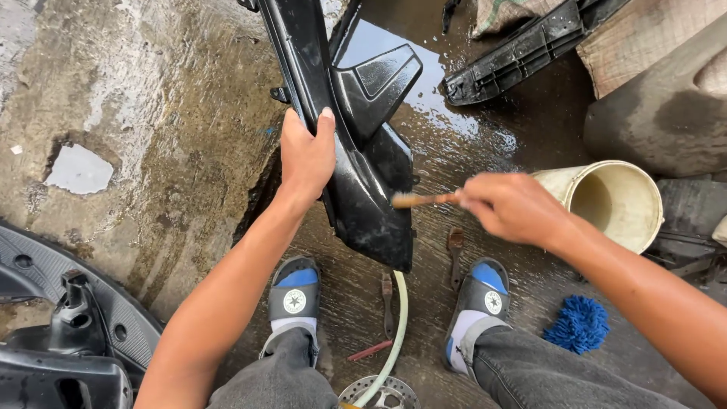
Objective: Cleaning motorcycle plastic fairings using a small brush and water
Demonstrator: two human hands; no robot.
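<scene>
hands | left grip (306, 155) clamped on black panel (363, 151) (wet) | right grip (509, 206) clamped on brush (422, 200)

The brush (424, 200) is blurred, its bristle end hard to make out. The right hand (509, 206) hides its handle. The black panel (356, 129) runs off the far edge. The near edge cuts the hose (397, 326) and brake disc (379, 394).

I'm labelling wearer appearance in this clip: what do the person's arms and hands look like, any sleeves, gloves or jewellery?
Both arms are bare up to the frame edge, with no sleeves showing. The left hand and right hand wear no gloves, and no rings, watch or wristband are visible. The fingers look wet.
</scene>
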